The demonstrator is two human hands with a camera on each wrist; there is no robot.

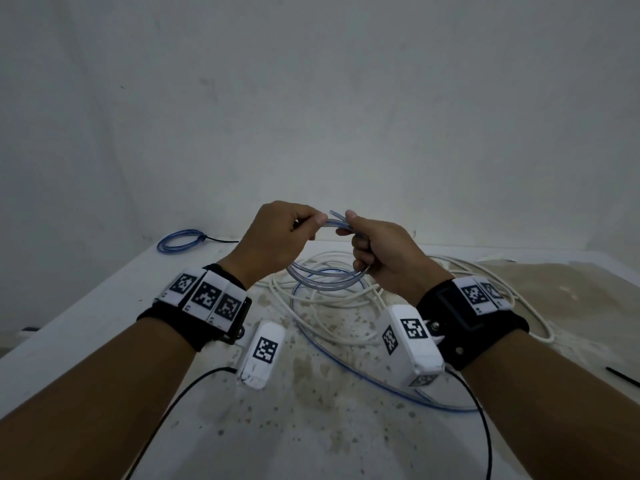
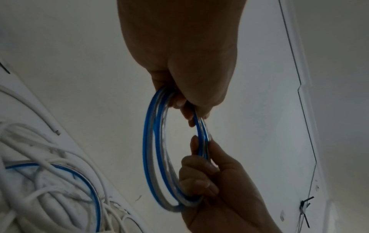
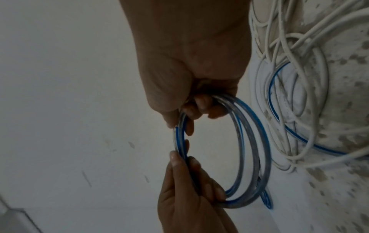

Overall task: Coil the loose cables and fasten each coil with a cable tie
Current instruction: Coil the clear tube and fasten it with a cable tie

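Three or so loops of blue-striped clear cable (image 1: 325, 278) hang in the air between my two hands, above the table (image 1: 104, 306), just in front of the wall. My left hand (image 1: 273, 237) has its fingers curled round the top of the coil, thumb and forefinger pinching the strands together; my right hand (image 1: 381, 251) grips the other side the same way, lower fingers wrapped round the bundle so the loops don't spring apart. The cut end (image 1: 334, 213) sticks up between the two thumbs, probably held there so I can tuck it in.

The rest of that cable (image 1: 381, 382) trails down onto the table toward me, so I judge the coiling isn't finished; no tie on this coil yet.

Under the coil sits a tangle of white cable (image 1: 332, 306), not coiled. Far left at the table's back edge lies a done blue coil (image 1: 178, 240), cinched with a black tie. A spare black cable tie (image 1: 623, 376) lies at the right edge, within reach for fastening.
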